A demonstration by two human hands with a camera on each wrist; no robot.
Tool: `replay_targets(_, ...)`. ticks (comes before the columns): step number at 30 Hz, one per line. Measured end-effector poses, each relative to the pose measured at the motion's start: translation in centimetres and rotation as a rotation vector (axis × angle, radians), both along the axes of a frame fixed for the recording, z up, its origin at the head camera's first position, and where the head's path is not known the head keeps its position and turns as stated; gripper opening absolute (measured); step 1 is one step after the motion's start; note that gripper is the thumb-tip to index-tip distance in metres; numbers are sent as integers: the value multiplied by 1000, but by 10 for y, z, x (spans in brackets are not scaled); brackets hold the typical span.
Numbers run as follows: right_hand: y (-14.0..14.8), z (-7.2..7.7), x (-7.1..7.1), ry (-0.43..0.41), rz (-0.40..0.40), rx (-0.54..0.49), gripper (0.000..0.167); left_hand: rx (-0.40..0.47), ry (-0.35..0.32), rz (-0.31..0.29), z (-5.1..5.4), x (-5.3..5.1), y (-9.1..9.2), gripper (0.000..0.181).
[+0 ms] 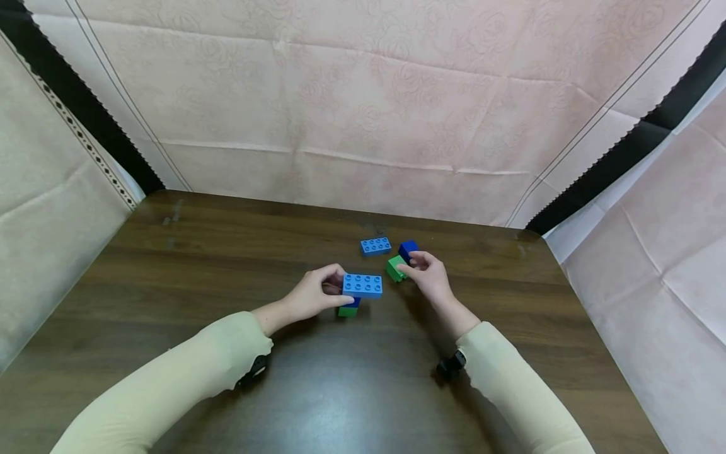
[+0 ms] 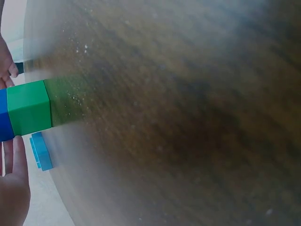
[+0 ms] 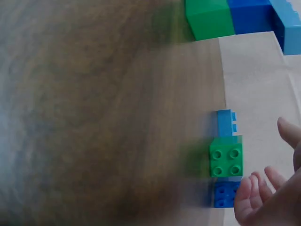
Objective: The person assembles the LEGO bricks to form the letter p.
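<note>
Stack (image 1: 362, 292) held upright on the table (image 1: 227, 265), light blue brick (image 1: 362, 285) on top, dark blue brick (image 2: 4, 115) between, green brick (image 2: 30, 107) beneath, all pinched by the left hand (image 1: 311, 294). And at the right hand (image 1: 429, 277), fingers are parted and slightly bent, nothing gripped, near the loose green brick (image 3: 225, 159) and loose dark blue brick (image 3: 224, 194); contact can't be made out. Green sides are best taken squarely, neighbour left unnudged, stack steadied low.

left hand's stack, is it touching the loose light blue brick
Apart: the head view shows bare tabletop between the stack and the loose light blue brick.
</note>
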State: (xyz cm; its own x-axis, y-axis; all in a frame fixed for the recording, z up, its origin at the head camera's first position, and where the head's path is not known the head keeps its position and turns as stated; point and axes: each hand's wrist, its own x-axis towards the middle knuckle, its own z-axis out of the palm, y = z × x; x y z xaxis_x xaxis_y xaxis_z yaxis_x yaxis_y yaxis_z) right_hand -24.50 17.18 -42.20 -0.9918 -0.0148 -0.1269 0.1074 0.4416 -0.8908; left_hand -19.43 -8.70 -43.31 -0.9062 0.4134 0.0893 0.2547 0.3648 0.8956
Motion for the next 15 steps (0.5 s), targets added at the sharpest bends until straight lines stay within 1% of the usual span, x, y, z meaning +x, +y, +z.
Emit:
replay_targets(4, -1, -4, -1, -21, -26, 11, 51, 8, 6, -10, 0, 0, 0, 26)
replay_targets(7, -1, -8, -3, -32, -35, 37, 51, 8, 1, -15, 0, 0, 0, 26)
replay_targets(12, -3, -16, -7, -16, -28, 132, 52, -4, -7, -12, 0, 0, -1, 26)
replay_targets(15, -5, -18, -7, -8, -32, 169, 52, -6, -8, -11, 0, 0, -1, 27)
